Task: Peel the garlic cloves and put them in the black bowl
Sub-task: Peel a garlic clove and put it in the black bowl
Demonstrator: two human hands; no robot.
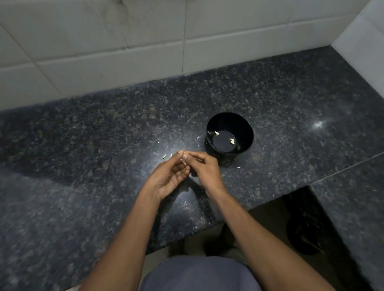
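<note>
Pinching a garlic clove (184, 160) between them, the left hand (169, 177) and right hand (205, 167) are meeting fingertip to fingertip over the dark counter (73, 153), just beside the black bowl (245, 121) holding two peeled cloves (231, 141).

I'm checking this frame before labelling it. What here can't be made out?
- Garlic clove, head view: mostly hidden by the fingers of the left hand and right hand; peel state unclear.
- Speck on the counter: too small to identify.
- Black bowl: near wall hides part of its floor.
</note>
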